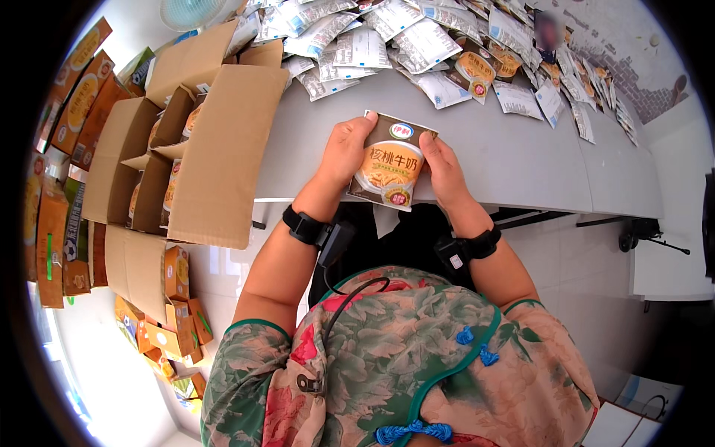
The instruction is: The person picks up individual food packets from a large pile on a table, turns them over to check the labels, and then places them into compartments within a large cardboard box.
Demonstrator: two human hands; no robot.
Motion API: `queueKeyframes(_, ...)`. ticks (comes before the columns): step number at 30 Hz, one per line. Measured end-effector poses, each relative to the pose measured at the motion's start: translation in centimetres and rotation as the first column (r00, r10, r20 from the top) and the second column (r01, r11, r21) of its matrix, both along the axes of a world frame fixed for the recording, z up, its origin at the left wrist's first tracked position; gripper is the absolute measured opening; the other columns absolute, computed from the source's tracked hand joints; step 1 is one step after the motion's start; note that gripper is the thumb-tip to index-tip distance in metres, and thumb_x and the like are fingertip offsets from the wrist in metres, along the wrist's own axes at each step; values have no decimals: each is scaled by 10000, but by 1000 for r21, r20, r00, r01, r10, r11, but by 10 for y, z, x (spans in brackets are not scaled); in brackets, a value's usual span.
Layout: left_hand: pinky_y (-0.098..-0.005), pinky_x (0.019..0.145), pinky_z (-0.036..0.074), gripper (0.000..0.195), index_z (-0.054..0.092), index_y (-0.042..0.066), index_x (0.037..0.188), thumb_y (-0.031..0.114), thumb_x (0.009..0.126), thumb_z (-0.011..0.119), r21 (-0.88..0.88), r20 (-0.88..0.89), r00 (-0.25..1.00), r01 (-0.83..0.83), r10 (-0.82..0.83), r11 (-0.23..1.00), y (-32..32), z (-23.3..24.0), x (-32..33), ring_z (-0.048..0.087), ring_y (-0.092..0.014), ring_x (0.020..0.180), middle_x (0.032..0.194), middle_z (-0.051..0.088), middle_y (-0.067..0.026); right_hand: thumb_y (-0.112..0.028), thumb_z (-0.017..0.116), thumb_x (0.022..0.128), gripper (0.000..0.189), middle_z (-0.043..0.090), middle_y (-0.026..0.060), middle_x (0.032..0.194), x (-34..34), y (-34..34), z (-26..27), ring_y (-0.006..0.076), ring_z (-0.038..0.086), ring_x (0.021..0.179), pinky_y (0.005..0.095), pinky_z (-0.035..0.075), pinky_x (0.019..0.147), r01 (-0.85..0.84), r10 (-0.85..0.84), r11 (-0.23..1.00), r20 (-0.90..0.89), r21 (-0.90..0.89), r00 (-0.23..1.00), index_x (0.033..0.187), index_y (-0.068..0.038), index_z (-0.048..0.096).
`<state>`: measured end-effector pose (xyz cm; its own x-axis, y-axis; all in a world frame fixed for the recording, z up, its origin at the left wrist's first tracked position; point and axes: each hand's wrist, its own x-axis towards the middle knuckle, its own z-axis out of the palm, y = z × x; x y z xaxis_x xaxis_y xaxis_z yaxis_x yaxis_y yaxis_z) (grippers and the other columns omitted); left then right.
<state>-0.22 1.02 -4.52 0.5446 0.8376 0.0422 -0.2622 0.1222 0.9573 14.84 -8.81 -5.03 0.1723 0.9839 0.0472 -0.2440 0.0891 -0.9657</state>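
A brown drink pouch [389,162] with a picture of a bowl and printed writing is held front side up between both hands, over the near edge of the grey table [503,162]. My left hand [347,148] grips its left edge, thumb on the top left corner. On the pouch's right edge, near the top, my right hand [445,167] has its thumb on the front; the fingers behind are mostly hidden. To the left stands an open cardboard box [223,156] with dividers and similar pouches [172,184] in its compartments.
A large heap of pouches [363,47], many with their silvery printed backs up, covers the table's far side. Printed cartons [84,112] are stacked at the far left, with more cartons [170,332] low on the left. A fan [190,11] stands behind the box.
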Motion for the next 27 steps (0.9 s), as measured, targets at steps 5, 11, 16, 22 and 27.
queueKeyframes(5,-222,584,458,371,631,-21,797,276,947,466,39,-4,998,60,-60,997,1,0,0,562,-77,641,735,639,-53,-409,437,960,448,592,13,939,5,4,-8,65,516,837,208,419,754,50,-49,998,6,-49,999,1045,11,568)
queueKeyframes(11,-223,568,464,369,636,-28,805,269,942,465,-28,4,998,60,-60,998,-4,7,0,580,-87,632,742,645,-65,-389,421,972,414,538,-33,789,5,4,-8,49,442,722,204,369,651,104,-101,994,91,-33,991,882,-17,580)
queueKeyframes(16,-225,563,467,367,637,-26,806,268,941,463,-30,1,997,74,-74,997,-2,5,-1,586,-92,628,746,647,-71,-386,419,973,412,481,-53,712,5,7,-14,45,391,670,203,330,606,136,-135,991,80,-1,988,786,-41,545)
queueKeyframes(22,-225,554,468,351,624,-17,807,263,942,462,-20,25,998,-58,58,998,-1,4,1,588,-98,629,758,641,-76,-362,452,964,376,530,-25,724,1,3,-3,34,441,651,202,364,568,69,-67,998,85,-12,994,826,-27,551)
queueKeyframes(27,-242,580,492,343,599,-19,823,261,951,447,-115,139,970,-183,198,976,8,1,1,603,-118,646,769,637,-82,-280,545,929,289,604,27,787,-1,2,-13,42,539,694,201,432,568,-94,80,995,269,38,960,985,3,539)
